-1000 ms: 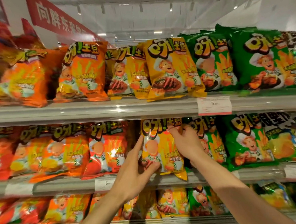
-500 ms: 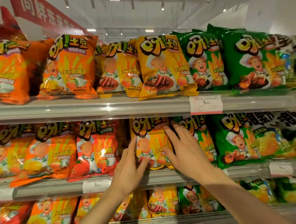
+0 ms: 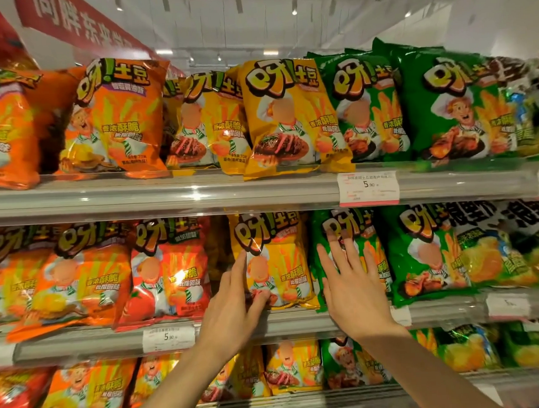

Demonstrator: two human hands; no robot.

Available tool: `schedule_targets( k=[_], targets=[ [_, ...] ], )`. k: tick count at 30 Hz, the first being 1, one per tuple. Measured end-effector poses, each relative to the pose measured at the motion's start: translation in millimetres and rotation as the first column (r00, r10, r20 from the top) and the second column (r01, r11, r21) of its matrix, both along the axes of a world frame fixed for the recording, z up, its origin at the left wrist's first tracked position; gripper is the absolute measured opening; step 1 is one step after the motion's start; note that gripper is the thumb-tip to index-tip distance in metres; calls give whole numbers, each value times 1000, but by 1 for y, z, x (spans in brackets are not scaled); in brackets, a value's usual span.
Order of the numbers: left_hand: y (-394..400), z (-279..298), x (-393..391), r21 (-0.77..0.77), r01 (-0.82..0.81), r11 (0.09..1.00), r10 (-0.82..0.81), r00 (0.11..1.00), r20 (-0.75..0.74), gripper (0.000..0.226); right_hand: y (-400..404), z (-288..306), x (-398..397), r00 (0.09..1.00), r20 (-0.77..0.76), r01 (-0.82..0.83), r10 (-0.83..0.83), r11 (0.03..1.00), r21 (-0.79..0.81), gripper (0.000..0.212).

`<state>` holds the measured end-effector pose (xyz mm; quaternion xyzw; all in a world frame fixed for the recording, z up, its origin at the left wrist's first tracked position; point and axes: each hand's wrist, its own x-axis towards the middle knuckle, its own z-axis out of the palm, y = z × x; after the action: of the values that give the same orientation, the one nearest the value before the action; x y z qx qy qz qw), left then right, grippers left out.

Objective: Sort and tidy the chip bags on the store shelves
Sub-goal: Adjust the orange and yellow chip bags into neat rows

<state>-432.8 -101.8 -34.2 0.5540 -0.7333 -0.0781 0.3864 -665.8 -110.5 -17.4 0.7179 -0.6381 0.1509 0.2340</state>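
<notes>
Two bare hands are raised to the middle shelf. The left hand is laid against the lower left of a yellow bag that stands upright at the shelf's front edge: its index finger is stretched up along the bag's left side, its thumb is curled onto the bag's bottom corner, and the other fingers are lost behind the bag's edge, so a grip cannot be told for certain. The right hand is held flat and spread, nothing clasped, with the fingers laid over the front of the green bag just right of the yellow one; whether the palm is pressed on it cannot be told. The yellow bag is thus framed between the two hands, touched by the left only. A red bag is seen just left of it, across a dark gap. A price tag is clipped to the shelf rail near the left wrist. On the top shelf, orange, yellow and green bags are lined up.
</notes>
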Motion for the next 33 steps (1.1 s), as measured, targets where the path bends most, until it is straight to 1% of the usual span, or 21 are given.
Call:
schedule_targets(
  k=[3, 7, 10, 12, 14, 17, 21, 24, 26, 29, 31, 33],
  targets=[
    [-2, -1, -5, -5, 12, 1000, -12, 1000, 24, 85, -3, 1, 2, 999, 21, 38, -38, 999, -3, 69],
    [-5, -1, -10, 20, -21, 1000, 19, 997, 75, 86, -8, -2, -5, 999, -10, 40, -40, 999, 21, 69],
    [-4, -2, -6, 5, -6, 1000, 6, 996, 86, 84, -4, -2, -10, 1000, -18, -17, 16, 998, -66, 63],
    [-3, -2, -2, -27, 13, 1000, -12, 998, 54, 76, 1, 3, -7, 997, -1, -82, 82, 988, -128, 65],
    [-3, -3, 0, -66, 28, 997, -25, 999, 37, 69, 4, 7, 5, 985, -28, -172, 170, 973, -154, 66],
    [-5, -5, -2, -80, 46, 996, -40, 996, 77, 63, 2, 2, 19, 960, -105, -270, 258, 956, -113, 64],
    [-6, -4, -2, -77, 61, 995, -53, 994, 94, 65, -3, -6, 20, 972, -121, -208, 202, 977, -41, 64],
    [0, -2, 6, -134, 65, 989, -52, 994, 100, 63, -1, -4, 23, 975, -109, -197, 192, 980, -37, 63],
    [7, -1, 18, -183, 74, 980, -56, 993, 104, 60, 5, -1, 28, 978, -72, -201, 197, 978, -55, 65],
    [20, 2, 43, -273, 68, 960, -42, 994, 101, 52, 20, 5, 45, 968, 51, -236, 244, 963, -126, 67],
    [25, 3, 61, -332, 27, 943, 2, 996, 87, 47, 31, 9, 66, 937, 165, -279, 309, 943, -182, 66],
    [29, 4, 80, -366, -46, 929, 66, 997, 42, 44, 40, 11, 92, 888, 287, -316, 359, 930, -185, 64]
  ],
)
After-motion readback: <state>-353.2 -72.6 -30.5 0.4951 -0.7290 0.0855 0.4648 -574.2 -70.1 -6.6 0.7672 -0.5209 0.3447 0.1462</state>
